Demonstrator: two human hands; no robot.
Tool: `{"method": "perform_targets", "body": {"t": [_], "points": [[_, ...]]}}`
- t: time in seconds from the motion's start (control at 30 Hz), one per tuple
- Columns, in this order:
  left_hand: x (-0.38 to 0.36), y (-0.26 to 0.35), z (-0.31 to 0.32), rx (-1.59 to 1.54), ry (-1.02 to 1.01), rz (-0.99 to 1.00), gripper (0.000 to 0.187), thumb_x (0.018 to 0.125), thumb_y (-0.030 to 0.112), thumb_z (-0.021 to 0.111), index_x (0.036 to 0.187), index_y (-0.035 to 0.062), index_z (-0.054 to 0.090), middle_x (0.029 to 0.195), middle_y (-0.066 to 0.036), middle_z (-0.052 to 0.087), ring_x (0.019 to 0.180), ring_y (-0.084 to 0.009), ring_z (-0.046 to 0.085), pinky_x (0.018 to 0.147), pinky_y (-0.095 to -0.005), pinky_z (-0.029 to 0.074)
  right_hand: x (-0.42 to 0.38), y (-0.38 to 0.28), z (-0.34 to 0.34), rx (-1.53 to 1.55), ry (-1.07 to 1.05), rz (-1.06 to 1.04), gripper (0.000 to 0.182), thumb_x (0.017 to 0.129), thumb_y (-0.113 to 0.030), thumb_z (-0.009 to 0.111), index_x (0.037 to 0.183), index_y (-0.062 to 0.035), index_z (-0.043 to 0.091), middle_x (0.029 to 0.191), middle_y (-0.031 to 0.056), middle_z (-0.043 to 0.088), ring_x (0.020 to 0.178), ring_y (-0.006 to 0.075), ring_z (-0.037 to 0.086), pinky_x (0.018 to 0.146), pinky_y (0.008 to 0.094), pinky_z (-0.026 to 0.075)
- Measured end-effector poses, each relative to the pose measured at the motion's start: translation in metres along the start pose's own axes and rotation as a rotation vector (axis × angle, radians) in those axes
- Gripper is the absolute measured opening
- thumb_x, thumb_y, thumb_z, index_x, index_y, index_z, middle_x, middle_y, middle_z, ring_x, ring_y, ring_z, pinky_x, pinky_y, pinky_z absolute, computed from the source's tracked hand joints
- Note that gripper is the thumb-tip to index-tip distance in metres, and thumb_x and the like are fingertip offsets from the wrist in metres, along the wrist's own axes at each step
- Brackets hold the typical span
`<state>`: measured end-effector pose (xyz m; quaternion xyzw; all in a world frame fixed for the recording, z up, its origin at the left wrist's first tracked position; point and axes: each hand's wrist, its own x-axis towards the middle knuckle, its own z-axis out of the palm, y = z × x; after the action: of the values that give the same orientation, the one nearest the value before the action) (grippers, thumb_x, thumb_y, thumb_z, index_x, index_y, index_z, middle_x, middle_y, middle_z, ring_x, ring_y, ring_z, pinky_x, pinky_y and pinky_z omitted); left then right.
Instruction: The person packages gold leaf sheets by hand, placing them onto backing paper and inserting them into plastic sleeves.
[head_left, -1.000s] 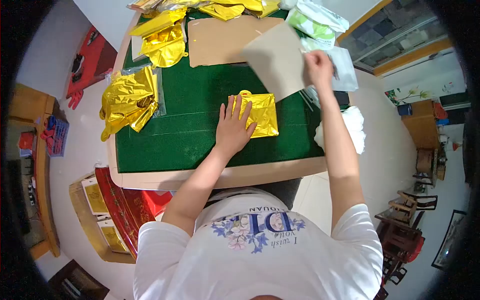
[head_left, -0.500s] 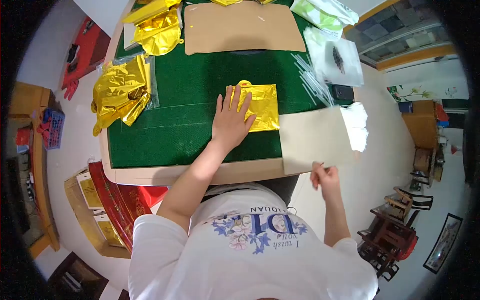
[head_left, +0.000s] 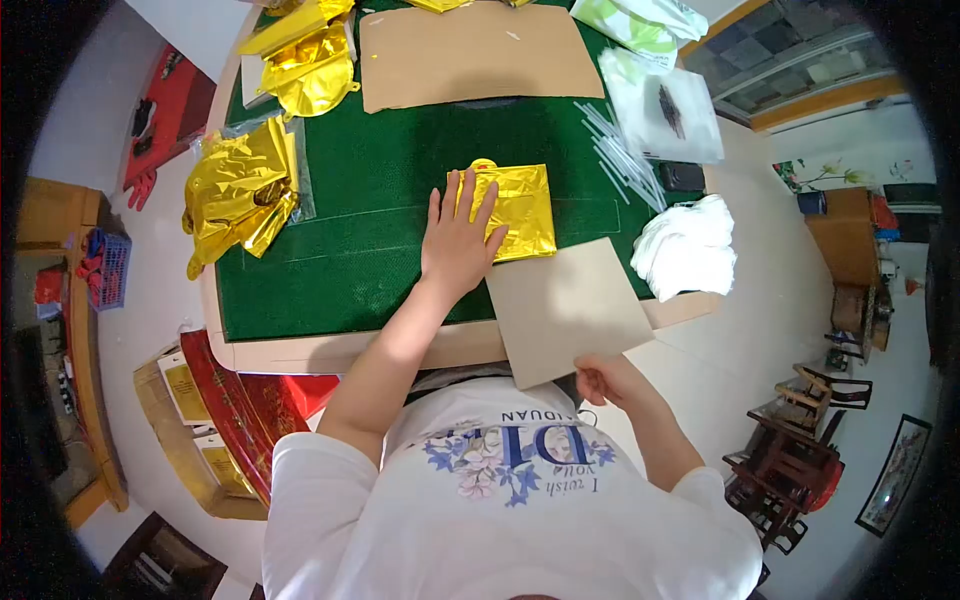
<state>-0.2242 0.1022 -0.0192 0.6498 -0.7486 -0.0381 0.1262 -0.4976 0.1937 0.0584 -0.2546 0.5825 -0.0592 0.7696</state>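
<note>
So the green-topped table (head_left: pixel 350 275) is basically the whole workspace, with the brown cardboard (head_left: pixel 480 55) lying flat toward the far side, probably to leave the middle free for handwork. The grey card (head_left: pixel 565 305) sticks out past the near edge, which I'd guess makes it easy to grip. The right hand (head_left: pixel 607 382) has its near corner pinched between thumb and curled fingers. Folded gold foil (head_left: pixel 525 215) sits mid-table, just beyond the card; can't tell if they touch. The left hand (head_left: pixel 458 245) lies flat on its left side, fingers apart, likely keeping slippery foil flat. Thin clear sticks (head_left: pixel 622 160) lie off to the right, seemingly out of the way.
</note>
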Motion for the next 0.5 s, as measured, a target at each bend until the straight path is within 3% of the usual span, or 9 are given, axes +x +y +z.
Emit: {"method": "perform_targets", "body": {"t": [0.23,0.3,0.37,0.5], "points": [[0.0,-0.001,0.003,-0.046,0.029,0.005,0.06,0.098,0.046,0.039,0.149,0.0159,0.033,0.156,-0.016,0.021,0.146,-0.0348,0.014,0.116,-0.0518,0.014,0.042,-0.027,0.014,0.035,-0.048,0.014,0.024,0.09,-0.025,0.056,0.078,-0.0041,0.057,0.059,0.011,0.059,0.042,0.017,0.05,0.038,0.0287,0.038],[0.0,-0.001,0.002,-0.065,0.031,0.0,0.059,0.097,0.046,0.041,0.148,0.0156,0.035,0.156,-0.017,0.023,0.146,-0.0349,0.015,0.116,-0.0521,0.014,0.046,-0.041,0.022,-0.039,0.011,-0.164,0.026,0.09,-0.026,0.057,0.08,-0.0031,0.057,0.058,0.0097,0.058,0.041,0.0162,0.051,0.037,0.027,0.036],[0.0,-0.002,0.002,-0.084,0.047,-0.002,0.059,0.097,0.045,0.042,0.147,0.0155,0.036,0.155,-0.017,0.024,0.145,-0.0351,0.016,0.116,-0.0522,0.015,0.056,-0.051,0.021,-0.103,0.034,-0.119,0.026,0.091,-0.028,0.06,0.084,-0.0021,0.059,0.061,0.009,0.061,0.045,0.0156,0.055,0.04,0.0255,0.041],[0.0,-0.002,0.002,-0.113,0.076,-0.004,0.058,0.096,0.044,0.043,0.147,0.0156,0.037,0.154,-0.018,0.025,0.145,-0.0357,0.016,0.116,-0.0522,0.015,0.063,-0.059,0.026,-0.1,0.108,-0.22,0.031,0.092,-0.028,0.061,0.088,0.0027,0.061,0.072,0.0114,0.065,0.055,0.0179,0.064,0.049,0.0255,0.051]]}}
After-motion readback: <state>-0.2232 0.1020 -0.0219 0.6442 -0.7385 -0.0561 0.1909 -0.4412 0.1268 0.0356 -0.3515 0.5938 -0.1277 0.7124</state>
